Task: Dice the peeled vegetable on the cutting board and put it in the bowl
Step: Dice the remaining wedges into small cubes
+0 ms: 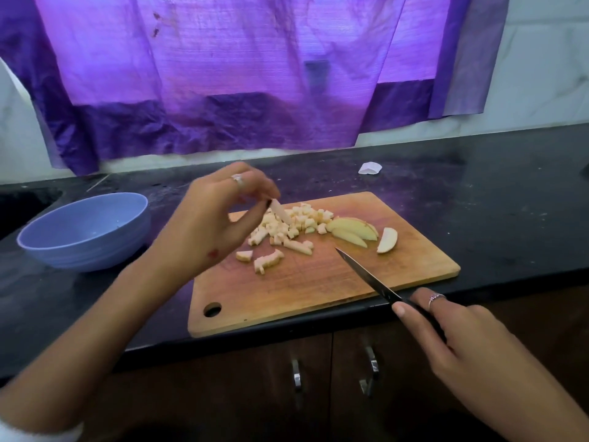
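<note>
Dicing step under way. Left hand pinched pale vegetable strip above diced pile on cutting board. Right hand gripped knife, tip low, seemingly touching board. Uncut wedges remained; blue bowl apparently empty. Next: lay strip flat, cross-cut.

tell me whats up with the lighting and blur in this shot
Head view: backlit purple curtain tints the cutting board violet; left hand motion-blurred, right hand and knife sharper; wide-angle lens bows the countertop edge.

No readable text, labels, brands or numbers anywhere in view.
</note>
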